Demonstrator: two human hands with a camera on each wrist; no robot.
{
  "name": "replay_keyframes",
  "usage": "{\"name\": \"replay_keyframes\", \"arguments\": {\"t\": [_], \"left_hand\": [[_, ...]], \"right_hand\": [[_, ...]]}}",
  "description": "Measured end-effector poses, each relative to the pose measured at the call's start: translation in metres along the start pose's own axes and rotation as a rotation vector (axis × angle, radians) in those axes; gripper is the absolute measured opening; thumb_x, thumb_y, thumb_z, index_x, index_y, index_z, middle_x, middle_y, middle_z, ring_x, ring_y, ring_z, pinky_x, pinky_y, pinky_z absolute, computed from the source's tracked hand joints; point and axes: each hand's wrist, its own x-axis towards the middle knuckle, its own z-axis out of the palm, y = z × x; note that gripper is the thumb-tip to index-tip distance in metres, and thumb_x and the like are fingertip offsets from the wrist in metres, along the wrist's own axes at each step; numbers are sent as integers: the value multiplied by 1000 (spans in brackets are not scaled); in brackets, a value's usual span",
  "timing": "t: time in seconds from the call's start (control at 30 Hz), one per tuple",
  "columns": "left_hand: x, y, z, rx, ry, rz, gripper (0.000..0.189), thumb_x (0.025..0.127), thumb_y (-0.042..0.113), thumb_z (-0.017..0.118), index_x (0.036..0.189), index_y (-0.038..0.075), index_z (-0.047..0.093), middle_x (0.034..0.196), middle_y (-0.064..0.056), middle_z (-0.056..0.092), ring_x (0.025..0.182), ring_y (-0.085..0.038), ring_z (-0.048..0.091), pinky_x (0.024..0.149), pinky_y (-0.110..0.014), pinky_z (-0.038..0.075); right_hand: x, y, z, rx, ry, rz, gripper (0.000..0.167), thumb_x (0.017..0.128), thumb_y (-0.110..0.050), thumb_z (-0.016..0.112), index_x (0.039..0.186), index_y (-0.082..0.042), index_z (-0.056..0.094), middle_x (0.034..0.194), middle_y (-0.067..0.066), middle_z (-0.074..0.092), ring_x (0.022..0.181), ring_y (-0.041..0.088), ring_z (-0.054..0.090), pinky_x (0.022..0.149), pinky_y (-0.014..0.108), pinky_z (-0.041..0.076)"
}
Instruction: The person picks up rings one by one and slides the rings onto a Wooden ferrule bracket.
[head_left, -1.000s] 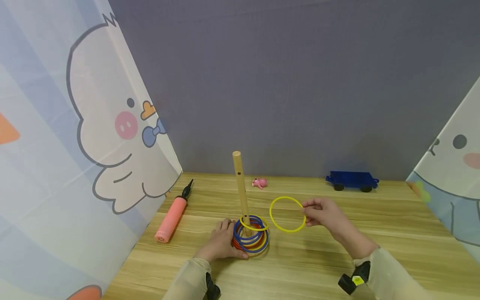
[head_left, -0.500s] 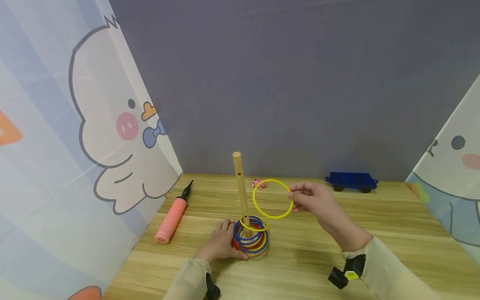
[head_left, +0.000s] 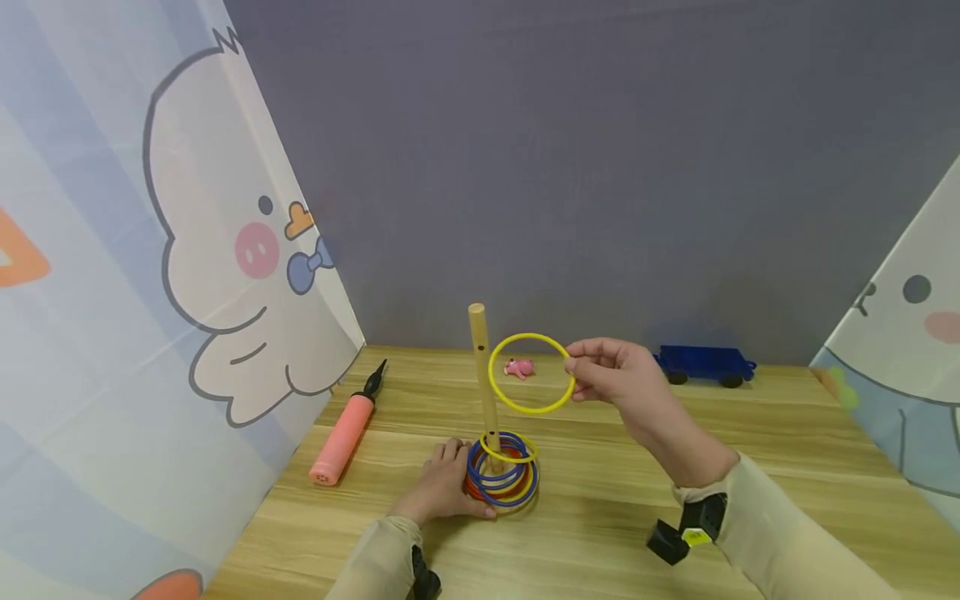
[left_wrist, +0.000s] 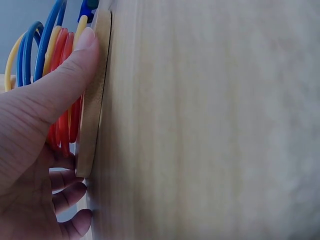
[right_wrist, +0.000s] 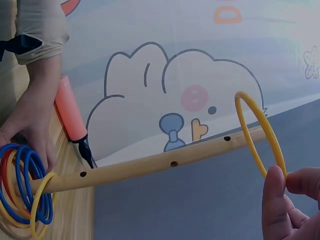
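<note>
In the head view, my right hand [head_left: 618, 383] pinches a thin yellow ring [head_left: 532, 411] between thumb and fingertips, just right of an upright wooden peg [head_left: 480, 329]. Seen from the right wrist, this ring overlaps the peg's top end. My left hand [head_left: 442, 487] grips the edge of the stand's wooden base [left_wrist: 91, 130], its thumb alongside the rings and its fingers around the far side. Blue, red and yellow rings lie stacked round the foot of the peg, with a blue ring [head_left: 508, 503] at the front and a tilted yellow ring [head_left: 534, 446] on top.
A pink hand pump [head_left: 345, 437] with a black nozzle lies at the left. Behind the peg sits a small pink toy figure [head_left: 519, 367]. A blue toy wagon [head_left: 701, 361] stands at the back right, before a grey backdrop [head_left: 570, 167]. Printed cloth hangs on both sides.
My right hand has carried the yellow ring left and upward, from right of the stand to beside the peg's upper part. The left hand stays at the base.
</note>
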Motion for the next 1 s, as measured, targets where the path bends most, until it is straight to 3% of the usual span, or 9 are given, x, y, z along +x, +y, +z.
{"name": "replay_keyframes", "arguments": {"t": [0.33, 0.67, 1.0], "left_hand": [[0, -2, 2, 10, 17, 5, 109, 60, 67, 82, 139, 2, 44, 133, -15, 42, 123, -36, 36, 96, -58, 36], [1, -2, -1, -5, 17, 14, 107, 61, 64, 83, 139, 1, 44, 132, -16, 41, 121, -36, 37, 95, -58, 36], [1, -1, 0, -3, 10, 13, 107, 61, 64, 83, 139, 2, 44, 133, -17, 40, 122, -36, 37, 95, -58, 36]], "right_hand": [[4, -17, 10, 31, 13, -15, 34, 93, -12, 68, 119, 8, 58, 89, 8, 65, 70, 16, 66, 70, 33, 57], [16, -31, 30, 151, 18, -103, 32, 93, -9, 67, 118, 10, 59, 83, 6, 65, 67, 14, 63, 67, 30, 56], [31, -30, 46, 191, 112, -99, 29, 92, -7, 68, 115, 9, 62, 81, 6, 64, 64, 12, 63, 65, 27, 56]]}}
